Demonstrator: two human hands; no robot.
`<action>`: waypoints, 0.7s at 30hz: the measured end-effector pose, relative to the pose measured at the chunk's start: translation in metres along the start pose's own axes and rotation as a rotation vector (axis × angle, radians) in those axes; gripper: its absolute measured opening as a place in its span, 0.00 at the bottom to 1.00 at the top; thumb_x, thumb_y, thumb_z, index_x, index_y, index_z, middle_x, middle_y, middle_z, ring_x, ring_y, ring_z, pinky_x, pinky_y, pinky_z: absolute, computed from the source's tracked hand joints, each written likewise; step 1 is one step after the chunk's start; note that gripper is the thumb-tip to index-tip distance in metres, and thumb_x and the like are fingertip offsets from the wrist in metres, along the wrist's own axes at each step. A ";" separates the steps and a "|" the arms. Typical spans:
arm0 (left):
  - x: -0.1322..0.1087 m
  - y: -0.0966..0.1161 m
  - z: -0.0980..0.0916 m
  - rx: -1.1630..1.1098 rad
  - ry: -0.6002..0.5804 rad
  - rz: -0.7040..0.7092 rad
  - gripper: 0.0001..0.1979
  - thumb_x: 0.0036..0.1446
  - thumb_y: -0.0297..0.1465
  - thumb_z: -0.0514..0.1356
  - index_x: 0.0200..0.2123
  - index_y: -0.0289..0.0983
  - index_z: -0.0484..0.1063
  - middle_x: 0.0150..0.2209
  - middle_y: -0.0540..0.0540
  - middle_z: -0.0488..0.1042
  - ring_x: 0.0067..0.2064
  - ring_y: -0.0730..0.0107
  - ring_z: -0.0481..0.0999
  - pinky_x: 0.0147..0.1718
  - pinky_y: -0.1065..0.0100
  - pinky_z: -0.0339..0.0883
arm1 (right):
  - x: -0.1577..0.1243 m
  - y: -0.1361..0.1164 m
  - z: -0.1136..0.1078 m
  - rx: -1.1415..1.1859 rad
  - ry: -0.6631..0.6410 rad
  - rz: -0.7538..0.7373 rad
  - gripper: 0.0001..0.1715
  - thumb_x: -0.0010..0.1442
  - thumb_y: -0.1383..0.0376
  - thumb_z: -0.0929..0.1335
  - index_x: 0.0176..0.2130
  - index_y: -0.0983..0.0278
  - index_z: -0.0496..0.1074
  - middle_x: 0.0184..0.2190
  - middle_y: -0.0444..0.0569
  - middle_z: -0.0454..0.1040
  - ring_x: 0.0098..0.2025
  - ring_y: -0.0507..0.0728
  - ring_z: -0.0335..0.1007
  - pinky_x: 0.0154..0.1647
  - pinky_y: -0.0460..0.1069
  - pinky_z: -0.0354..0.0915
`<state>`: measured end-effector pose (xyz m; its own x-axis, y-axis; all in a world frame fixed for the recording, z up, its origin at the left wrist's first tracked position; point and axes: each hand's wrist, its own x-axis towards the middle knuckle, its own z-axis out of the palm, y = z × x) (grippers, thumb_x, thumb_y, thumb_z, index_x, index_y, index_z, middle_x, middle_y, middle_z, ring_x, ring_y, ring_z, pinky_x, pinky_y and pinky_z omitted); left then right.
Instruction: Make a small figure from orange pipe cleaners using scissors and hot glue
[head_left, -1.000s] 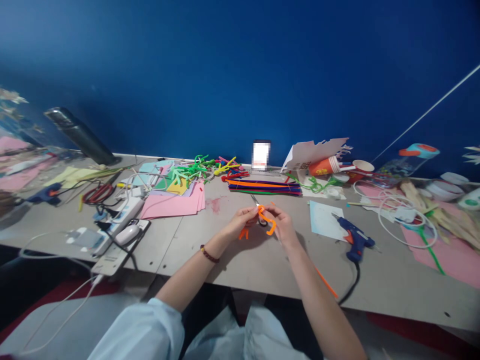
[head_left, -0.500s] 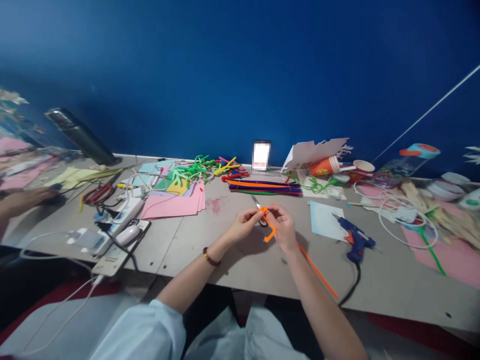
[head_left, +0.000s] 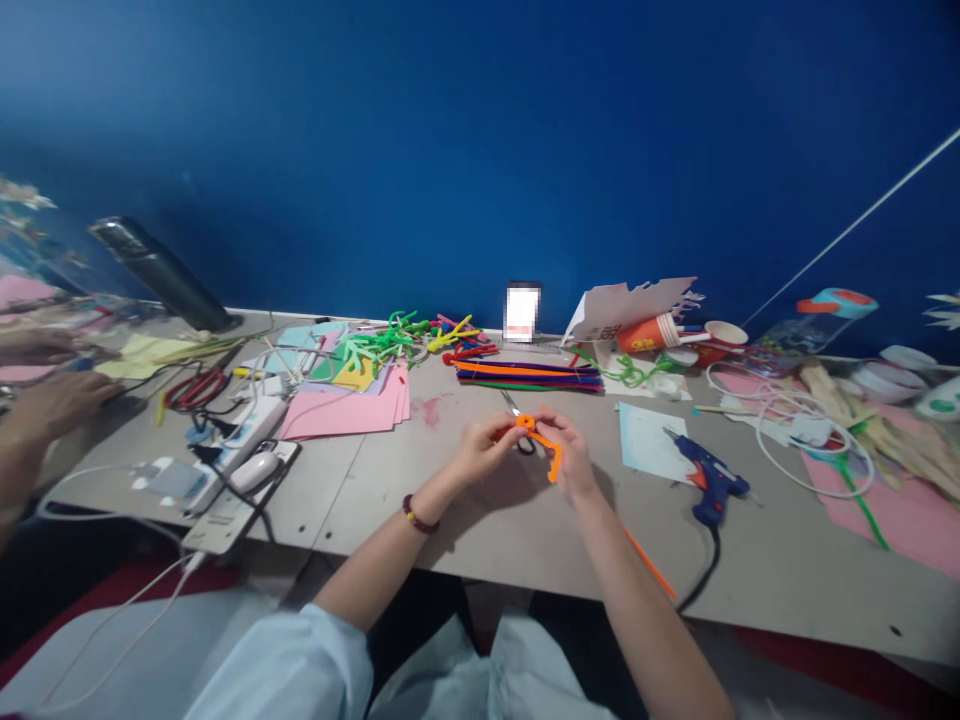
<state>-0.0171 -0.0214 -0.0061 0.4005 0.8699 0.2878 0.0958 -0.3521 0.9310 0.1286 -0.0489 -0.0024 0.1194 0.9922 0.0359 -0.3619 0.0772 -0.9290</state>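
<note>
Both of my hands meet over the middle of the grey table (head_left: 480, 530). My left hand (head_left: 484, 448) and my right hand (head_left: 571, 450) pinch a bent orange pipe cleaner (head_left: 541, 442) between their fingertips. Its long tail (head_left: 646, 563) runs along the table under my right forearm toward the front edge. Small scissors (head_left: 514, 410) lie just behind my fingers. A beaded bracelet (head_left: 417, 512) sits on my left wrist.
A blue glue gun (head_left: 709, 478) with a black cord lies to the right. Pipe cleaners (head_left: 529, 374), pink paper (head_left: 349, 408), paper cups (head_left: 660, 332) and a power strip (head_left: 236, 440) crowd the back and left. Another person's hands (head_left: 45, 400) work at the far left.
The orange pipe cleaner has been turned and bent further between my fingers, its free end now hanging to the right. Another person's hands have come into view at the far left.
</note>
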 end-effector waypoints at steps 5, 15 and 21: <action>0.000 0.001 -0.007 0.217 0.003 0.148 0.13 0.57 0.40 0.57 0.36 0.39 0.76 0.29 0.45 0.72 0.31 0.69 0.67 0.34 0.69 0.59 | 0.002 -0.008 -0.011 -0.148 -0.113 -0.038 0.09 0.52 0.57 0.70 0.29 0.60 0.74 0.33 0.46 0.74 0.36 0.54 0.68 0.39 0.50 0.64; 0.003 -0.003 -0.005 0.169 0.009 0.339 0.10 0.60 0.35 0.55 0.37 0.36 0.73 0.30 0.45 0.71 0.33 0.69 0.68 0.33 0.68 0.62 | 0.002 -0.004 -0.012 -0.083 -0.205 -0.015 0.08 0.51 0.57 0.71 0.30 0.58 0.74 0.32 0.44 0.70 0.35 0.52 0.66 0.40 0.48 0.64; -0.001 0.000 -0.002 0.193 0.020 0.346 0.10 0.61 0.34 0.53 0.37 0.36 0.73 0.29 0.45 0.70 0.32 0.71 0.68 0.30 0.70 0.62 | 0.003 0.004 -0.010 0.133 -0.218 0.099 0.09 0.48 0.59 0.74 0.27 0.60 0.73 0.32 0.42 0.71 0.34 0.51 0.68 0.41 0.48 0.67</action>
<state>-0.0190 -0.0213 -0.0059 0.4212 0.6948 0.5830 0.1285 -0.6820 0.7199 0.1369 -0.0465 -0.0094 -0.1191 0.9921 0.0393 -0.4819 -0.0232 -0.8759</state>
